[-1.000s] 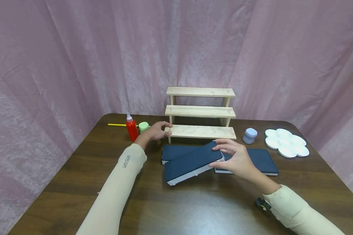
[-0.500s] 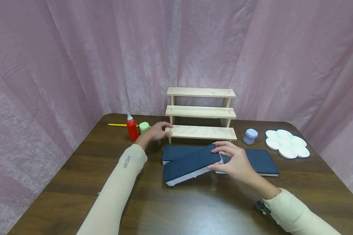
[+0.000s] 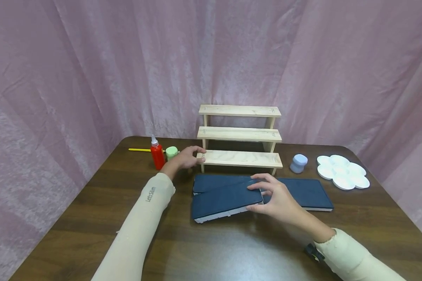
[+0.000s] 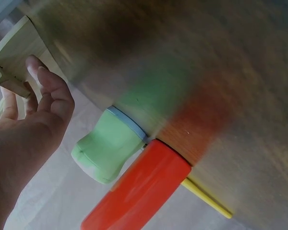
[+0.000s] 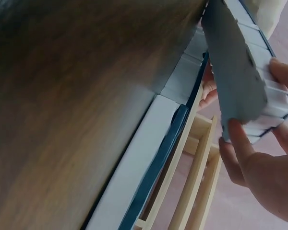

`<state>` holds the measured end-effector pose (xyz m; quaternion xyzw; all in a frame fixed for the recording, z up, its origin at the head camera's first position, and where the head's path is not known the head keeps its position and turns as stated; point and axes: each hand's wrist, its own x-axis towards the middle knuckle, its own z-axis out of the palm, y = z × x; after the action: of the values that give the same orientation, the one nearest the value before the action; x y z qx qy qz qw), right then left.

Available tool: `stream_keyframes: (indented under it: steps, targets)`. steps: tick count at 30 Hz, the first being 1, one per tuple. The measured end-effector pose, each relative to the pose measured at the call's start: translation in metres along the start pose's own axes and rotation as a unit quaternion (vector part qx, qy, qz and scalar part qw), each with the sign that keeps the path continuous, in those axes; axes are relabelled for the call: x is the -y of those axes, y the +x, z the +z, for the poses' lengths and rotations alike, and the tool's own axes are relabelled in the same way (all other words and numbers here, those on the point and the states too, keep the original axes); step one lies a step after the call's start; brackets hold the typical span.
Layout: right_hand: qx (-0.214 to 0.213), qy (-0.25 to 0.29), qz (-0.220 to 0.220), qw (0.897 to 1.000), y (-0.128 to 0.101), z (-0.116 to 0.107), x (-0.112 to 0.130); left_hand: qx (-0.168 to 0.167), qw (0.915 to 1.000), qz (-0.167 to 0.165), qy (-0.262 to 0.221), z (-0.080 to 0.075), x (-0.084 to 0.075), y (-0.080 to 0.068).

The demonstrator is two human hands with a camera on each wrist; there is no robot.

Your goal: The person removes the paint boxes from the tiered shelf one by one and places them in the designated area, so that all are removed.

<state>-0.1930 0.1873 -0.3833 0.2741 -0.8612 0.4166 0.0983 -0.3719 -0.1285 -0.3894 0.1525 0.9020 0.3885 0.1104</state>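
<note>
My left hand (image 3: 187, 157) grips the left end of the lowest board of a three-step wooden stand (image 3: 240, 157); in the left wrist view the thumb and fingers lie around the board (image 4: 19, 48). With thumb and fingertips, my right hand (image 3: 279, 199) holds the right end of a long box (image 3: 225, 201) with a dark blue top and white sides. That end is raised off the table, and the right wrist view shows its grey underside (image 5: 233, 67). Behind it lies a second blue-topped box (image 3: 211, 182), partly covered. A third blue-topped box (image 3: 306, 193) lies flat to the right.
Left of the stand are a red squeeze bottle (image 3: 158, 156), a green jar-like object (image 3: 171, 152) and a yellow stick (image 3: 139, 150). To the right stand a pale blue jar-like object (image 3: 298, 163) and a white flower-shaped palette (image 3: 342, 171). A pink curtain (image 3: 246, 50) hangs behind the table.
The right end of the held box has come down, and the box has shifted slightly left with my right hand. My left hand stays on the stand.
</note>
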Motion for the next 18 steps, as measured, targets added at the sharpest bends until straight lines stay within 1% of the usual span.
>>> stream_keyframes:
  steps: [9,18]
  targets:
    - [0.064,0.029,0.017,0.997,-0.0027,-0.0005,0.0024,0.000,1.0000,0.002,-0.006,0.0009,0.0000,-0.0013]
    - [0.090,0.048,0.025,0.994,-0.0030,-0.0016,0.0030,-0.003,1.0000,0.003,0.002,0.0008,-0.0023,-0.0016]
